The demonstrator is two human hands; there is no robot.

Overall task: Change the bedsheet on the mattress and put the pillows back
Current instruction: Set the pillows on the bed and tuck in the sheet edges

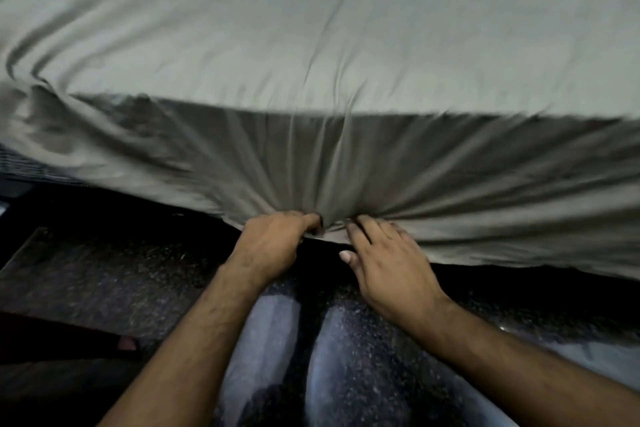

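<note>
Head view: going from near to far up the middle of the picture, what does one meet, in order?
Knees → dark floor → left hand gripping and right hand resting on the sheet's hem → hanging side of the sheet → flat top of the sheet.

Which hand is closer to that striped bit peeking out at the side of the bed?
Left. The left hand grips the sheet hem on the same side as the striped patch. The right hand lies farther away, fingers on the hem beyond the left hand.
</note>
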